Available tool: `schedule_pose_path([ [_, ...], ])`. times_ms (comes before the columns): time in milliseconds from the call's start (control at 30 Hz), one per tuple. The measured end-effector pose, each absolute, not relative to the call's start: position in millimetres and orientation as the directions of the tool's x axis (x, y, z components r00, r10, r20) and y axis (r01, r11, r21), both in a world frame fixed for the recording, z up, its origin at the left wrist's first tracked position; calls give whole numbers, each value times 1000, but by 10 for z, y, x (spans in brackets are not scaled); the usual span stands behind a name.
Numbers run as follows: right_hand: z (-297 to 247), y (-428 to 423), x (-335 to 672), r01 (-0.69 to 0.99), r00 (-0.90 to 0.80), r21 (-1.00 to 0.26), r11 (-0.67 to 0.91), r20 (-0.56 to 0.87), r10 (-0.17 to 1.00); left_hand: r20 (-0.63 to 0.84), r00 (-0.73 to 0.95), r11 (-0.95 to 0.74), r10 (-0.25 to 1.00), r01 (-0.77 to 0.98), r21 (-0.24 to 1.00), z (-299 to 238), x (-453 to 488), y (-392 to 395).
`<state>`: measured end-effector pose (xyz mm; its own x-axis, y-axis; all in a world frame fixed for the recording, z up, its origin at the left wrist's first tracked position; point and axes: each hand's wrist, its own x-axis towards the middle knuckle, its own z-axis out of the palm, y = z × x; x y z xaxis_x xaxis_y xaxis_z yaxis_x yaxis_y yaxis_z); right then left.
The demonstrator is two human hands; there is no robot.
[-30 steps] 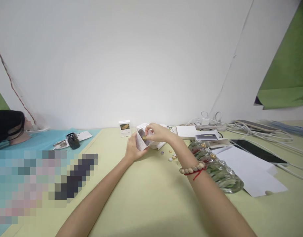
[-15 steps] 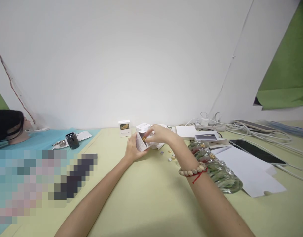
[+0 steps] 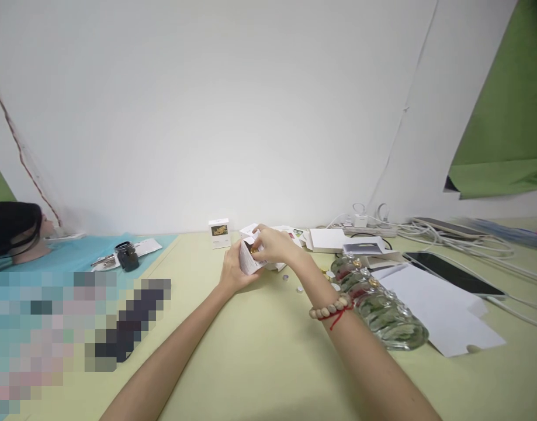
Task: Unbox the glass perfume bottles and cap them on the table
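My left hand (image 3: 232, 270) grips a small white carton (image 3: 247, 261) tilted over the yellow-green table (image 3: 250, 351). My right hand (image 3: 274, 245) is pinched on a small gold piece (image 3: 253, 249) at the carton's open end. A bead bracelet with a red thread (image 3: 332, 306) circles my right wrist. Several small gold and silver pieces (image 3: 300, 288) lie loose on the table just right of my hands.
Another small white box (image 3: 219, 233) stands behind the hands. A glass jar (image 3: 382, 307) lies on its side at right, beside white sheets (image 3: 439, 313), a dark tablet (image 3: 454, 273) and cables (image 3: 452, 234). A dark jar (image 3: 127, 256) sits on blue cloth at left, near another person's head (image 3: 11, 231).
My right fingers have pressed closer onto the carton's open end with the gold piece. Both hands and the carton have shifted slightly left in the view.
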<state>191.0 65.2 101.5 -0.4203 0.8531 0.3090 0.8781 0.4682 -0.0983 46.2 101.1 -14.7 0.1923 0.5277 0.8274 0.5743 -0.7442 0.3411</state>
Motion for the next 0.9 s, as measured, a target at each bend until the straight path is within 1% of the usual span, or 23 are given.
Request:
schedule_pose_path([
  [100, 1001, 675, 1933, 870, -444, -89, 485, 286, 849, 833, 193, -751, 518, 568, 336, -136, 470, 1013],
  [200, 1022, 676, 1939, 866, -448, -84, 493, 308, 839, 841, 173, -747, 512, 572, 337, -143, 464, 1034],
  [267, 1082, 657, 1966, 871, -403, -126, 475, 369, 837, 842, 131, -730, 523, 579, 363, -157, 452, 1058],
  [367, 1215, 619, 2067, 868, -269, -238, 435, 512, 816, 833, 47, -691, 551, 586, 424, -181, 435, 1091],
  [400, 1251, 611, 2106, 867, -236, -262, 424, 533, 812, 828, 35, -683, 560, 585, 438, -187, 432, 1100],
  [433, 1274, 608, 2139, 871, -216, -274, 408, 531, 819, 822, 30, -678, 568, 583, 448, -192, 429, 1107],
  [500, 1272, 615, 2165, 892, -210, -265, 366, 474, 855, 809, 34, -675, 587, 573, 465, -199, 426, 1122],
  [633, 1130, 645, 2036, 928, -241, -186, 322, 358, 902, 768, -15, -648, 640, 525, 551, -210, 412, 1167],
  [733, 1043, 653, 1911, 930, -271, -148, 338, 348, 898, 731, -51, -622, 681, 487, 613, -218, 396, 1201],
  [900, 1160, 587, 1870, 927, -259, -166, 337, 369, 893, 720, -62, -606, 691, 494, 624, -239, 384, 1218],
])
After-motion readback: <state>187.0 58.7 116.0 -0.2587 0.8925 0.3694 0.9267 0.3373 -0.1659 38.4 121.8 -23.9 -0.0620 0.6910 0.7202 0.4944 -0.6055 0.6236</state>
